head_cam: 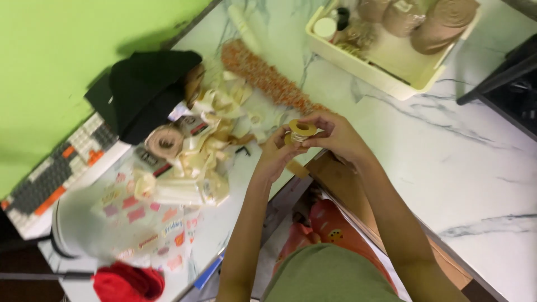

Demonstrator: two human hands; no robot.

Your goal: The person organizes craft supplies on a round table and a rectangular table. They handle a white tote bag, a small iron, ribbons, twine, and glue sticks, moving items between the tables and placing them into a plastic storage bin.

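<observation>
Together, both hands pinch a small yellow ribbon spool (302, 130) above the marble table's (447, 156) edge.

Left hand (275, 155) grips it from below while the right hand (335, 136) curls over the far side, probably to steady it as a strip (298, 168) hangs beneath. Forearms angle inward, wrists bent. Just beyond the left hand lies a heap of cream ribbon (215, 142); farther past the right sits a tray (386, 72).

Bare marble counter (447, 145) lies open right of the hands; ribbon heap (212, 140) and cream tray (391, 72) crowd the left and far side.
</observation>
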